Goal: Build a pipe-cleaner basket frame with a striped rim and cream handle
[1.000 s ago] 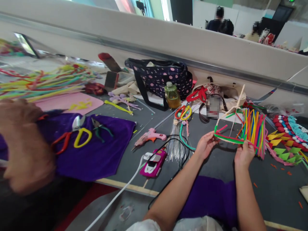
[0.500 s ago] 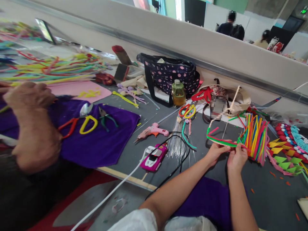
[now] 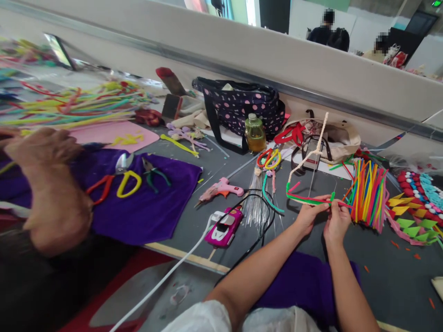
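Observation:
A bent frame of pipe cleaners (image 3: 308,199), green, red and white, is held between my two hands above the dark table. My left hand (image 3: 310,216) pinches its lower bar from the left. Close beside it, my right hand (image 3: 337,224) pinches the bar's right part, where a small green upright piece (image 3: 332,196) stands. From the frame's left corner a cream pipe-cleaner stem (image 3: 320,138) slants up and forks. A bundle of bright coloured pipe cleaners (image 3: 368,196) lies just right of my right hand. My fingertips cover part of the bar.
A pink glue gun (image 3: 221,188), a magenta toy-car-shaped device (image 3: 224,228) with cables, and red-and-yellow scissors (image 3: 269,159) lie left of my hands. Behind stand a bottle (image 3: 255,133) and dotted bag (image 3: 242,103). At far left is a co-worker's arm (image 3: 57,193) near pliers (image 3: 154,175).
Both my hands and the pipe-cleaner frame have shifted slightly left. Its cream stem now stands further left and higher in view. The camera view has moved a little.

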`<state>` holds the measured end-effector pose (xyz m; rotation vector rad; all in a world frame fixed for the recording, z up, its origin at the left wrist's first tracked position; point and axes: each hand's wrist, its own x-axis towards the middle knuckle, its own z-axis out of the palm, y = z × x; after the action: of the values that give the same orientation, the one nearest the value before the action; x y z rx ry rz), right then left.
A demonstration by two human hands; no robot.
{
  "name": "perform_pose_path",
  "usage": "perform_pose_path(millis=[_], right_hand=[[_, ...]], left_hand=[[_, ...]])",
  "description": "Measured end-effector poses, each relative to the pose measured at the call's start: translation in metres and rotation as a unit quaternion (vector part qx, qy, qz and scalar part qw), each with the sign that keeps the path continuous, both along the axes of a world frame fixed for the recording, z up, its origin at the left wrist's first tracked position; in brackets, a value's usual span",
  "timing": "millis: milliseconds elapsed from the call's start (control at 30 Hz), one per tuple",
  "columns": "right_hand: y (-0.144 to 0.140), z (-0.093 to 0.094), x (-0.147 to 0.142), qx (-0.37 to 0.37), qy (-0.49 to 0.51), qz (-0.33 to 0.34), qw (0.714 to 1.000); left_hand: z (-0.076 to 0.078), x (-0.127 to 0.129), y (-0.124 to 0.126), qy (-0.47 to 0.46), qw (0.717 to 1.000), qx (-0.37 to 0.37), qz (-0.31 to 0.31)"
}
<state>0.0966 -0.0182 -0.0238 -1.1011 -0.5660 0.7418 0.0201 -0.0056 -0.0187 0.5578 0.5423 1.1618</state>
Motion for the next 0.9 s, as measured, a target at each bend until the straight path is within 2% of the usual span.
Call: perform_pose_path(millis=[233,567,900], right_hand=[[-0.0025,0.0036,0.0041,-0.035,0.005,0.020,0.999],[-0.0022,0.0040,0.0040,-0.027,0.032,0.026,0.999],[-0.0012,-0.0021,0.0053,-0.006,0.052,0.056,0.997]], left_hand=[[0.0001,-0.0048,0.0003,-0.021,0.999,-0.023,-0.020],[0.0014,-0.0071,0.0008,-0.062,0.995,-0.058,-0.061],[-0.0037,-0.0052,0.0010,-0.045,0.996,-0.077,-0.032]])
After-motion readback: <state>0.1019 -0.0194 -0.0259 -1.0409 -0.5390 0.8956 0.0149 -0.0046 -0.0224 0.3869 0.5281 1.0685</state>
